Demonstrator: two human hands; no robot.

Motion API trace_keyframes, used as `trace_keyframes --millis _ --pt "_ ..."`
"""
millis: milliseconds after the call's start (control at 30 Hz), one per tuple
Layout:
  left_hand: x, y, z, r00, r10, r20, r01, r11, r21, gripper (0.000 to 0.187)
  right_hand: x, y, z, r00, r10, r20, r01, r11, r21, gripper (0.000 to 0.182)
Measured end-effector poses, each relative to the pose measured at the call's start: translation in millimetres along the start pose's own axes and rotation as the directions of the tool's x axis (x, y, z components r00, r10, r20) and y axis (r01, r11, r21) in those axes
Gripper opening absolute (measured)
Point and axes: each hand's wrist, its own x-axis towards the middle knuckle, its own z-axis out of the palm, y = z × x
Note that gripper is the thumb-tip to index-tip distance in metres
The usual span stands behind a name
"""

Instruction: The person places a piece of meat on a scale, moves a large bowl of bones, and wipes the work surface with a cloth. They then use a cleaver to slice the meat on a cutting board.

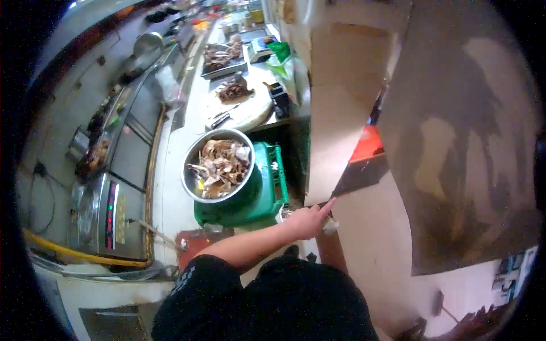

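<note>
My left hand [310,221] reaches across in front of my body, index finger stretched and the other fingers curled. From its fingertips a dark, flat, blade-like piece [359,177] runs up and to the right; its exact kind I cannot tell. Behind the hand, partly hidden, is the rim of a white container [281,213]. To the left of the hand a round metal bowl [249,181] full of meaty bones [219,165] rests on a green plastic stool or crate [264,199]. My right hand does not show.
On the counter behind stand a round cutting board [259,113] with chopped meat and a knife [220,120], a tray [224,71] of bones and a scale [261,48]. A steel unit with a lit display [111,207] lines the left. A stained brown panel [472,142] hangs right.
</note>
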Motion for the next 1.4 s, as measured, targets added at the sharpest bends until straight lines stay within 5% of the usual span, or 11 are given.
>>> trace_keyframes --millis 400,500,567,633,667,700,800,867,1133,1300,1400 --pt "-34.6 21.5 -36.1 0.986 -0.165 0.009 0.164 0.973 -0.162 0.104 -53.9 5.9 14.9 0.996 0.008 -0.087 -0.008 1.0 0.006 0.074" --pt "-41.7 34.9 -56.2 0.964 -0.238 -0.114 0.216 0.96 -0.179 0.107 -112.5 -17.9 31.7 0.984 0.126 0.128 -0.154 0.96 0.236 0.074" --pt "-46.7 38.8 -67.1 0.963 -0.232 -0.139 0.212 0.966 -0.145 0.106 -155.3 -65.1 49.7 0.86 0.149 0.488 -0.397 0.796 0.456 0.074" --pt "-56.1 43.6 -78.7 0.955 -0.238 -0.178 0.216 0.967 -0.134 0.104 -152.8 -133.6 75.7 0.607 -0.297 0.738 -0.407 0.681 0.609 0.078" --pt "-56.6 38.0 -79.6 0.955 -0.233 -0.185 0.212 0.969 -0.13 0.104 -148.6 -174.3 84.3 0.54 -0.414 0.732 -0.314 0.708 0.633 0.082" --pt "-56.4 28.8 -75.6 0.952 -0.213 -0.22 0.185 0.972 -0.143 0.104 -148.9 -212.5 88.2 0.475 -0.294 0.829 -0.576 0.609 0.546 0.073" --pt "-63.6 5.0 -69.5 0.942 -0.214 -0.259 0.173 0.97 -0.174 0.106 -149.0 -254.3 112.5 0.36 -0.373 0.855 -0.492 0.703 0.514 0.068" --pt "-72.4 -8.2 -76.6 0.935 -0.234 -0.265 0.186 0.963 -0.196 0.107 -144.0 -274.8 122.9 0.334 -0.462 0.822 -0.415 0.71 0.568 0.069" --pt "-103.0 -96.5 -108.1 0.938 -0.267 -0.221 0.206 0.943 -0.263 0.11 -156.9 -353.3 185.3 0.236 -0.213 0.948 -0.635 0.705 0.316 0.066" --pt "-125.7 -166.0 -120.3 0.926 -0.297 -0.232 0.222 0.927 -0.303 0.103 -173.1 -413.2 225.0 0.328 -0.368 0.87 -0.491 0.721 0.489 0.06" --pt "-144.7 -198.9 -112.7 0.921 -0.302 -0.247 0.209 0.916 -0.343 0.095 -188.3 -449.3 227.8 0.24 -0.333 0.912 -0.552 0.726 0.41 0.058"
